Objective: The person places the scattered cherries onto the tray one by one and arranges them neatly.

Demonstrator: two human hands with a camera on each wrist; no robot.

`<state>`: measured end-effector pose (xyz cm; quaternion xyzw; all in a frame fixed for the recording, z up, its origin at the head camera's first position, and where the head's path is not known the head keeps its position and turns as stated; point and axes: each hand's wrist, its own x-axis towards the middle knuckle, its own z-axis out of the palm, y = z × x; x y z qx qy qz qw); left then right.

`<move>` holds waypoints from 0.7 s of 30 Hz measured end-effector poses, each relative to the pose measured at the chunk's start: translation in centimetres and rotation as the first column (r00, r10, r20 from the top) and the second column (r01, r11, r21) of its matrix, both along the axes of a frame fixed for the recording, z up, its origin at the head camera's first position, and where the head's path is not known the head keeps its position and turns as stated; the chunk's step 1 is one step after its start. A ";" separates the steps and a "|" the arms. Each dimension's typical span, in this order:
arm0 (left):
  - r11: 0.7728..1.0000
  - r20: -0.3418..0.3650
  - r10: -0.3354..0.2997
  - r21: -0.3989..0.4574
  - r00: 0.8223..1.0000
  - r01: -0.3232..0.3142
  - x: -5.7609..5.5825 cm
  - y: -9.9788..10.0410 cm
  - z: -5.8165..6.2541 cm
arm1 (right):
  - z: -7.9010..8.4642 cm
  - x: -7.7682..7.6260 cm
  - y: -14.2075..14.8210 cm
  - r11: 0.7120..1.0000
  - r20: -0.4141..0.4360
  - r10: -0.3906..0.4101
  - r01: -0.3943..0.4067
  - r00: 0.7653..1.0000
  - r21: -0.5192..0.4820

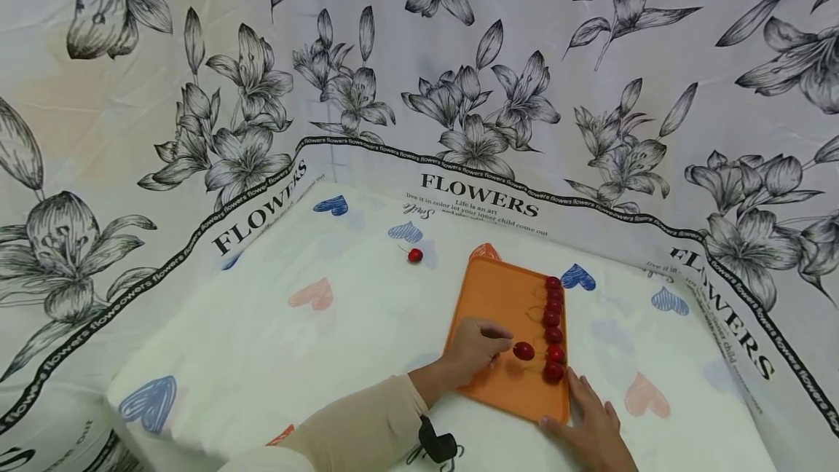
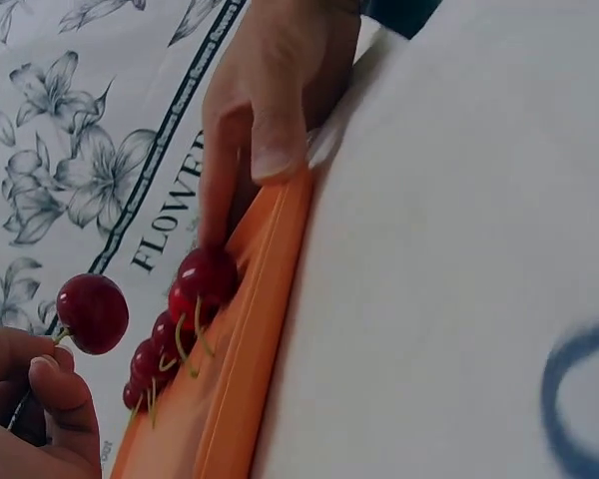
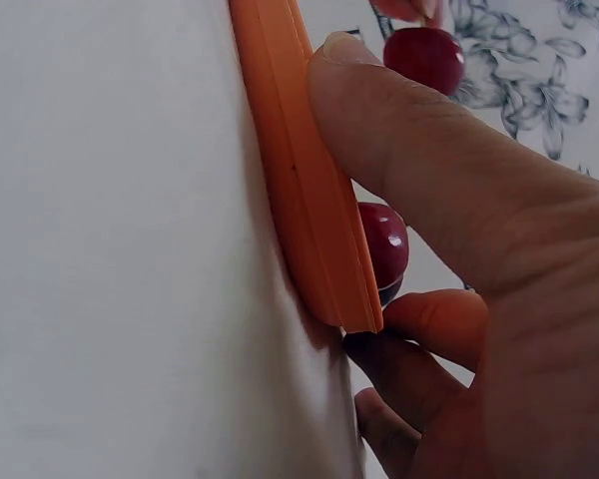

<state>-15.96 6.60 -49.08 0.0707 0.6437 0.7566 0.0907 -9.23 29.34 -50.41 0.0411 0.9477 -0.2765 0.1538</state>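
My left hand [image 1: 473, 349] pinches a cherry [image 2: 93, 313] by its stem between thumb and fingertip, over the orange tray [image 1: 488, 304]. The dark red fruit hangs free of the fingers, left of a row of several cherries [image 1: 553, 319] along the tray's right edge. Their stems point left, into the tray. My right hand [image 1: 593, 425] holds the tray's near right corner, thumb [image 3: 354, 95] on the near rim and fingers along the right side. In the right wrist view, one row cherry [image 3: 384, 242] shows behind the rim and the raised cherry appears above the thumb.
One loose cherry [image 1: 415, 256] with a stem lies on the white heart-printed cloth [image 1: 367, 333], left of the tray's far end. A flower-printed curtain [image 1: 367, 71] rises behind and around the surface. A black strap-like item [image 1: 438, 443] is at my left forearm.
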 end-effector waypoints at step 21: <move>0.945 0.021 -0.016 -0.328 1.000 0.022 3.7 4.2 -0.1 | -0.2 0.0 0.2 1.000 -0.010 0.000 0.000 1.000 -0.017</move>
